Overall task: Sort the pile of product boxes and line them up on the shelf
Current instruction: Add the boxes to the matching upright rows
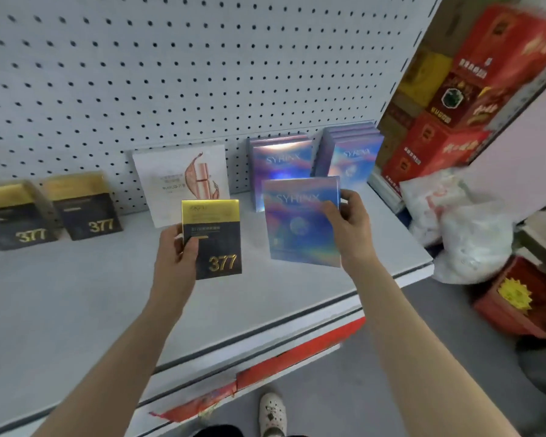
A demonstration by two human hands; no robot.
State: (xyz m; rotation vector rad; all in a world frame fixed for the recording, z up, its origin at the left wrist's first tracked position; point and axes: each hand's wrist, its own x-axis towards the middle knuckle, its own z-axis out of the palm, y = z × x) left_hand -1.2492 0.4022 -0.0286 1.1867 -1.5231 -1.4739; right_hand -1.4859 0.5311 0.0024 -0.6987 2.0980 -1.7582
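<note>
Left hand [175,250]: grips the black-and-gold 377 box [213,238] by its left edge, thumb on the front, over the shelf [76,298].
Right hand [352,225]: pinches the holographic box [297,225] at its upper right corner, just before the holographic rows [281,162].
Handling: both look like light, stiff card cartons. The foil faces are probably slippery and the corners easy to dent, so an edge grip suits them.
377 box: upright, long axis vertical, gold band up, front facing the person.
Holographic box: near square, thin, lettering upright, slightly tilted.
Matching 377 pair [85,206]: stands far left.
</note>
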